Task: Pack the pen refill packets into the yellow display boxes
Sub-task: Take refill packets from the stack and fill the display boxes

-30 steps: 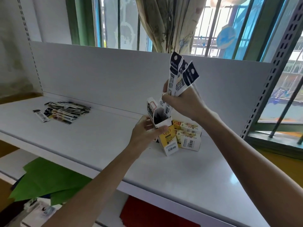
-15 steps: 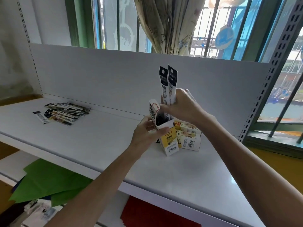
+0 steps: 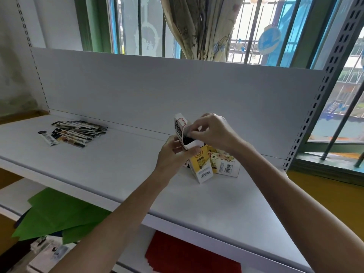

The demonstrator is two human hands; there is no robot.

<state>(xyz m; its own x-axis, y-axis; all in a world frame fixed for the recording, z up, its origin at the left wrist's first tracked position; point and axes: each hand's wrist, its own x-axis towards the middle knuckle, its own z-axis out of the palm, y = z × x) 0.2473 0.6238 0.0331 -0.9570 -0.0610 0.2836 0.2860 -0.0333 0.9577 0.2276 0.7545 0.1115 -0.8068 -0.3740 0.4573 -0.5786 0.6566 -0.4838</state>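
Box [image 3: 201, 161], yellow, white flap raised, clasped by left grip [image 3: 173, 153]; right grip [image 3: 213, 131] pinches dark packets [image 3: 188, 140].

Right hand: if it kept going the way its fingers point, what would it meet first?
Probably the dark pen refill packets in the mouth of the open yellow display box that the left hand grips. The fingers of the right hand sit at that opening; blur hides whether they touch.

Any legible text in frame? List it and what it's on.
"0.5": on the lying yellow box.
Open yellow box: print and barcode digits too blurred to read.
Loose refill packets: too small to read.
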